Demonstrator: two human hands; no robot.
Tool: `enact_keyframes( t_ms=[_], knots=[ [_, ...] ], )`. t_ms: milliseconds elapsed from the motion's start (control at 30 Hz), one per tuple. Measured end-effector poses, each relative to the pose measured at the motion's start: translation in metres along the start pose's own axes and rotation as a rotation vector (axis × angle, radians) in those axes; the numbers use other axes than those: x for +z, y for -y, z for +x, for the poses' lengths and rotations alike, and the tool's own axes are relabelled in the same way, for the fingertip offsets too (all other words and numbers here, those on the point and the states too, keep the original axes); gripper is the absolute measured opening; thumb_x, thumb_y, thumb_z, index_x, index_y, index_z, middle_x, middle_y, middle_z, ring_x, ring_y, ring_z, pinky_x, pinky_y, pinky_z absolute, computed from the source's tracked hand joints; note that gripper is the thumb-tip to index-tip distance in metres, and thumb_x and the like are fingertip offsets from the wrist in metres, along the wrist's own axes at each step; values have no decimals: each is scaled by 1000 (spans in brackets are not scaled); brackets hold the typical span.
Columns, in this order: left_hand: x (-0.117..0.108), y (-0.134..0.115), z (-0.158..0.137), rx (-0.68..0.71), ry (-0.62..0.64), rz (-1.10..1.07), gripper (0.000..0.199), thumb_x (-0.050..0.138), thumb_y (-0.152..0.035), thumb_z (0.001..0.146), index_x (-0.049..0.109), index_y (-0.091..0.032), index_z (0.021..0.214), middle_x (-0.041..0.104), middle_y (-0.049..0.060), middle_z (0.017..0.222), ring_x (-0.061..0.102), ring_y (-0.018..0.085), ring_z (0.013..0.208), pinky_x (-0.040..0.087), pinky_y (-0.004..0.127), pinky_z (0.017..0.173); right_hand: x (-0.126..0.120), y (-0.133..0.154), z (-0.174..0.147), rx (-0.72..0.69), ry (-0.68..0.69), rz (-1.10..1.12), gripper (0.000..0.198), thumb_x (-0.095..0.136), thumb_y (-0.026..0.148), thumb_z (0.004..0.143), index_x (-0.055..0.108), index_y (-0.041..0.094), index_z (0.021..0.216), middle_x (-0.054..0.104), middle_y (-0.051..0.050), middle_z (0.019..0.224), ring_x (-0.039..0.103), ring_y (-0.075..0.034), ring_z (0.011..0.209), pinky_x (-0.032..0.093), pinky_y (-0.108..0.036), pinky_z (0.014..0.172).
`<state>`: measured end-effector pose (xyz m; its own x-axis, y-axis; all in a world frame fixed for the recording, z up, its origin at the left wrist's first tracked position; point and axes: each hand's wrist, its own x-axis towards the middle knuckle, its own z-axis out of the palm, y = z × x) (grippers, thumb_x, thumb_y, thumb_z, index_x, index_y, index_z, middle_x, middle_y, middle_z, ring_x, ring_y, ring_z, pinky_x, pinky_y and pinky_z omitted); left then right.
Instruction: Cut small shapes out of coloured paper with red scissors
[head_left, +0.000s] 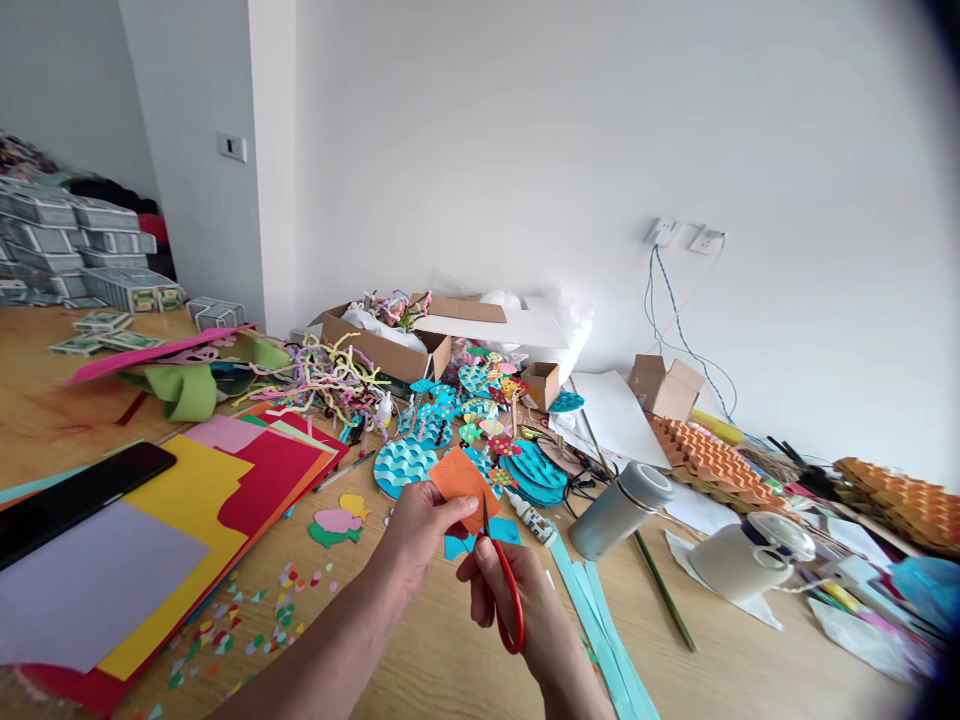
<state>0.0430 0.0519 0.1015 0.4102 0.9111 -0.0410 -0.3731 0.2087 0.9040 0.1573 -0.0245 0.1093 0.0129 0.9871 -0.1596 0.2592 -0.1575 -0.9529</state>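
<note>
My left hand (424, 525) pinches a piece of orange paper (457, 478) that carries a faint drawn outline. Red-handled scissors (512, 610) are gripped in my right hand (517, 580), their blades at the paper's lower right part. Just beneath lies a scrap of blue paper (501, 530) on the wooden table. To the left of my left hand rest paper fish cutouts in pink (337, 521), green and yellow. Behind the orange paper sits a round blue wavy-patterned piece (405, 466).
Coloured paper sheets (180, 490) and a black phone (82, 490) cover the left, with paper bits (277, 610) nearby. On the right stand a grey tumbler (619, 510), a white lidded cup (750, 560) and blue strips (600, 630). A cardboard box (397, 350) is at the wall.
</note>
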Motion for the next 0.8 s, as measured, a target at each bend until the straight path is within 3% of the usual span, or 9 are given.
enact_keyframes(
  t_ms=[800],
  knots=[
    [0, -4, -2, -18, 6, 9, 26, 71, -36, 63, 70, -12, 72, 69, 7, 69, 59, 17, 63, 44, 27, 60, 2, -3, 0, 3, -3, 39, 59, 39, 71, 81, 55, 16, 69, 50, 3, 42, 41, -10, 39, 27, -22, 41]
  ],
)
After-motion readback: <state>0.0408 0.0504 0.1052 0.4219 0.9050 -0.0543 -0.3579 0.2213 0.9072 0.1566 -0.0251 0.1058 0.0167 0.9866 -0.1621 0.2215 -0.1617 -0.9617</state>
